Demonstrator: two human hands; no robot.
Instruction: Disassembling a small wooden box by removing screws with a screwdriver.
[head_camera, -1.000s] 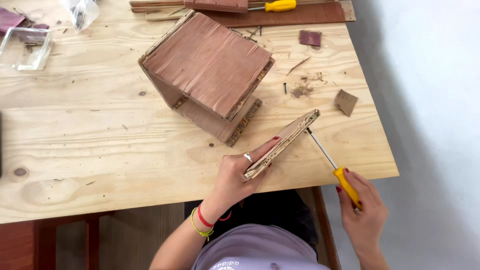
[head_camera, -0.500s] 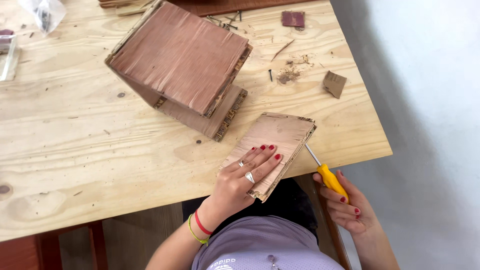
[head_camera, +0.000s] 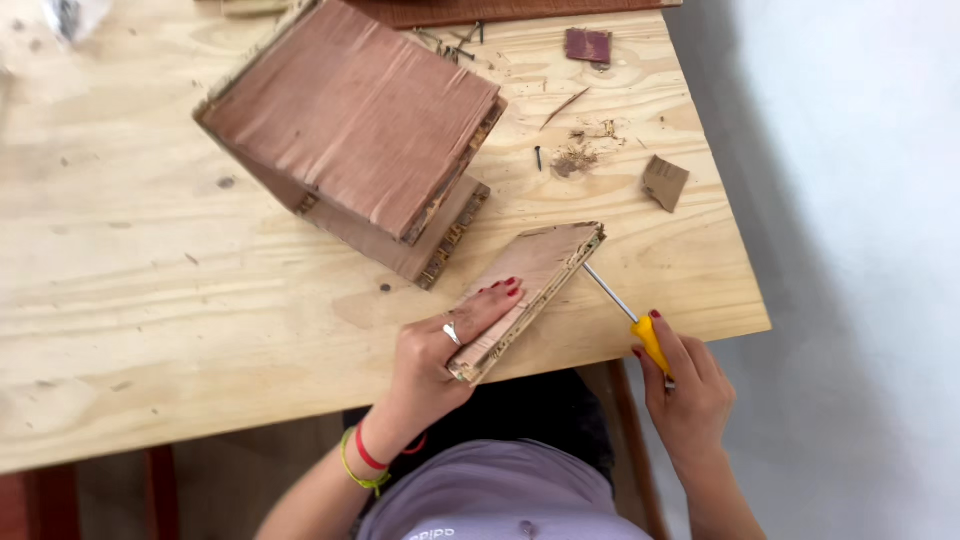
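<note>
Seen from above, a person works at a pale wooden table (head_camera: 150, 330). The left hand (head_camera: 440, 350) lies flat on a small plywood board (head_camera: 530, 290), fingers spread over its top face and wrapped round its near end, pressing it down near the table's front edge. Half a second ago the board showed more of its broad face; now it is tipped so its layered edge faces the right hand (head_camera: 690, 395). That hand is closed around the yellow handle of a screwdriver (head_camera: 625, 312), whose metal tip touches the board's far corner, higher along the edge than before. Just behind the board stands a larger reddish wooden box (head_camera: 350, 130). Loose nails (head_camera: 538, 157), sawdust and wood scraps (head_camera: 664, 182) lie to the right.
</note>
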